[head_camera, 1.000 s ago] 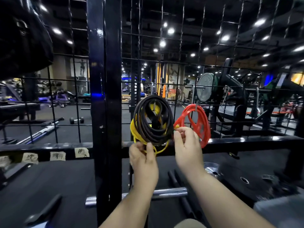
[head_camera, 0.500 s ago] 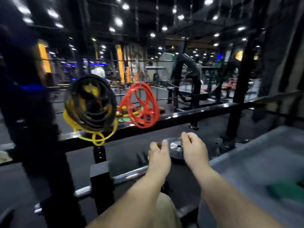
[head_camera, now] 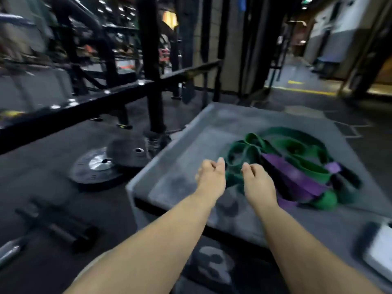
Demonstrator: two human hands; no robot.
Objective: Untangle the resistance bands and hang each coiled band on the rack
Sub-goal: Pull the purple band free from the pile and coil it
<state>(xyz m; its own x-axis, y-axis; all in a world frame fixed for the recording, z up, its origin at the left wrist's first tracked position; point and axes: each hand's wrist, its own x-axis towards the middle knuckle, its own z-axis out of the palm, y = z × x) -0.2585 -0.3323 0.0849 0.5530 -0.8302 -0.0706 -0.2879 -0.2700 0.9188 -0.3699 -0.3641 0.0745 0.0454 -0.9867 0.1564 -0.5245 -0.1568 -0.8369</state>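
A tangle of green bands (head_camera: 297, 149) and a purple band (head_camera: 294, 177) lies on a grey padded box (head_camera: 191, 155) to my right. My left hand (head_camera: 211, 177) and my right hand (head_camera: 256, 183) hover side by side over the near left end of the tangle, fingers loosely curled, holding nothing. The green loops show between the two hands. The black rack (head_camera: 148, 60) stands to the left and behind; the bands hung on it are out of view. The picture is blurred by motion.
Two weight plates (head_camera: 99, 166) lie on the dark floor left of the box, beside the rack's post. A barbell (head_camera: 59, 228) lies at lower left. A white and black object (head_camera: 379, 251) sits on the box's near right corner.
My view has swung right from the rack, where the black-yellow and red coils hang, to the box. Both hands let go of the coils and moved over the green and purple tangle.
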